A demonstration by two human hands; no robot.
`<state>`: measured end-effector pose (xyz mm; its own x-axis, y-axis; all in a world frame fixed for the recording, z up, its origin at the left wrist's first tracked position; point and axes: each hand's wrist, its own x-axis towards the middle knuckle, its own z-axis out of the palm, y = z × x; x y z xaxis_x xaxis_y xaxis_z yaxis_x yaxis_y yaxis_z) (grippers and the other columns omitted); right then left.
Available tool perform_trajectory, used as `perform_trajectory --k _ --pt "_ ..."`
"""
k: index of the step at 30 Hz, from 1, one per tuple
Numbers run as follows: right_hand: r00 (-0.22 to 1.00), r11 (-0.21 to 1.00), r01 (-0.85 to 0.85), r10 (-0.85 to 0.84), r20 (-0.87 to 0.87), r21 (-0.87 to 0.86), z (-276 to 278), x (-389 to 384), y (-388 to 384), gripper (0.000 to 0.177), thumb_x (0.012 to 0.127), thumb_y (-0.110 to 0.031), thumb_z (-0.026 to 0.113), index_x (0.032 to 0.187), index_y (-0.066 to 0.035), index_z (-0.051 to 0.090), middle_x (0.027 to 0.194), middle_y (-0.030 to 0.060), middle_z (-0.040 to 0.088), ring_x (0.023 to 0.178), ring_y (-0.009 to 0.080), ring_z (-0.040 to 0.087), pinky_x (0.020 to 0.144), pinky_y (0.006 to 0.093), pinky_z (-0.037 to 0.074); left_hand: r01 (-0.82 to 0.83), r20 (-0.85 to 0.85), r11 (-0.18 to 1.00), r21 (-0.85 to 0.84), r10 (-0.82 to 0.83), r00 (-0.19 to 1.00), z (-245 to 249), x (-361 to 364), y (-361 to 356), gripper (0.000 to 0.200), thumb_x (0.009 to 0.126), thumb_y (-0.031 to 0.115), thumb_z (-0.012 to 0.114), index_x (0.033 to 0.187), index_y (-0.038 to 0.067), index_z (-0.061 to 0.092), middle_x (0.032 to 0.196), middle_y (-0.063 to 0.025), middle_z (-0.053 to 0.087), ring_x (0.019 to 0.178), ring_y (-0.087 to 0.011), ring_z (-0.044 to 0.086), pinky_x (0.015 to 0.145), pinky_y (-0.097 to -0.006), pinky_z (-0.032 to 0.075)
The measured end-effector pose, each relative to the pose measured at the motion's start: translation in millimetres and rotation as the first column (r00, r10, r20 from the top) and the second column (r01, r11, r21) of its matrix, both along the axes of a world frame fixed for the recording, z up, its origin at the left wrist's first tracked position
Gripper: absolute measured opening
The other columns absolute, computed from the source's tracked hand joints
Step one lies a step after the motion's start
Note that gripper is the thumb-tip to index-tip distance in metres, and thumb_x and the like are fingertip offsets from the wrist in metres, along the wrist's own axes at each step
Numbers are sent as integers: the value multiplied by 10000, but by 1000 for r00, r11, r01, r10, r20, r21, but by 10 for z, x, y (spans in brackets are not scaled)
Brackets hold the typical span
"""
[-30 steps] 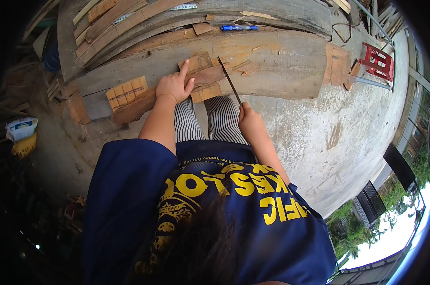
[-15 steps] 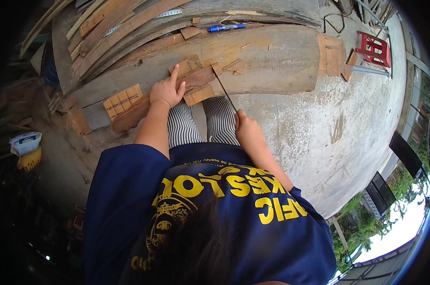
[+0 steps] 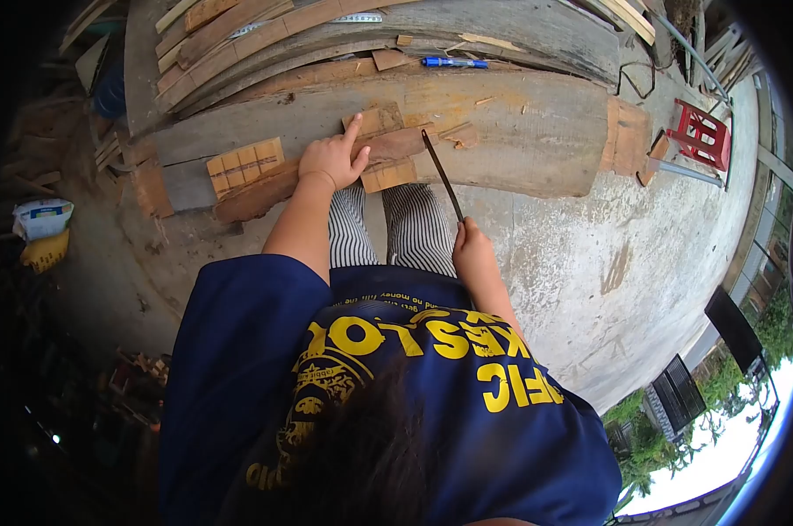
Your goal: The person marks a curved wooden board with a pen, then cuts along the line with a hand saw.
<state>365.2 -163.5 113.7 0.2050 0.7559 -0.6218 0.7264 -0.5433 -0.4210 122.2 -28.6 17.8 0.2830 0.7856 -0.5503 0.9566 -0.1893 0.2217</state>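
Note:
My left hand (image 3: 330, 164) presses down on a long reddish-brown wood strip (image 3: 265, 193), its index finger and thumb spread. Under the strip lies a light wood block (image 3: 387, 175); another block with dark lines (image 3: 245, 165) is beside the strip, to the left. In my right hand (image 3: 472, 245) is the end of a thin dark blade (image 3: 440, 171), fingers wrapped round it. The blade's far tip is by the strip's right end. All of this rests on or above a wide grey plank (image 3: 528, 131).
Beyond the plank are a blue marker (image 3: 454, 62), stacked boards (image 3: 536, 39) and a partly covered measuring tape (image 3: 361, 17). A red stool (image 3: 701, 136) stands at the right. White and yellow bags (image 3: 44, 232) lie at the far left.
The view has shifted, so the scene appears further right. The blade has turned flatter to view and its tip now shows at the strip's right end. My left hand stays on the strip.

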Motion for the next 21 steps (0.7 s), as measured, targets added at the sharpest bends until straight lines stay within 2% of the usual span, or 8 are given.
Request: perform_trajectory --k 1,3,8,9,12,14,17,21 --pt "999 999 -29 30 -23 14 -40 -7 1 218 933 -181 434 942 5 548 758 300 584 753 476 568 631 525 458 9 17 1000 2 -9 1000 10 -9 5 635 884 443 388 1441 184 225 840 -149 658 740 -308 637 692 -418 512" --pt "1000 1000 23 -23 15 19 -86 25 -15 242 938 -200 429 928 11 547 764 301 583 754 479 565 612 526 453 6 40 1000 8 -7 999 -17 -7 -14 634 891 447 376 1440 171 220 842 -152 658 737 -310 636 696 -417 507" --pt "994 994 -107 108 -20 26 36 -107 -51 215 942 -199 412 903 -13 513 728 302 582 724 485 566 585 540 452 10 8 998 -56 -10 1000 138 -18 7 639 897 461 361 1443 168 203 875 -153 661 765 -309 635 699 -422 496" --pt "991 992 -124 125 -37 39 -6 -120 -70 215 942 -199 412 903 -13 513 728 302 582 724 485 566 585 540 452 -7 -11 999 -44 7 1000 131 -29 -10 639 897 461 361 1443 168 203 875 -153 661 765 -309 635 699 -422 496" --pt "987 986 -155 151 62 62 -211 -155 -18 249 950 -216 390 909 1 504 738 313 586 729 488 572 595 544 456 -32 57 999 -4 33 998 112 -14 -18 639 895 470 362 1441 171 213 864 -152 664 754 -308 637 698 -425 497" --pt "983 972 -177 167 76 157 -567 -181 132 260 952 -221 385 914 7 505 748 316 587 740 491 571 601 545 456 -35 73 999 -33 38 997 204 -36 -28 632 893 481 364 1433 180 234 855 -143 669 752 -311 639 698 -428 500" --pt "985 944 -169 159 61 283 -743 -317 458 277 955 -228 383 917 16 509 791 331 582 779 505 561 610 551 446 -58 121 998 21 55 991 166 -65 -82 623 891 488 366 1424 184 255 851 -131 673 757 -309 643 692 -428 502" --pt "974 926 -223 199 109 303 -692 -272 281 271 947 -215 384 886 22 500 833 323 586 819 504 555 655 533 455 -119 162 978 170 92 982 74 -61 -173 541 913 504 340 1391 250 334 871 -115 676 769 -296 647 711 -424 491"
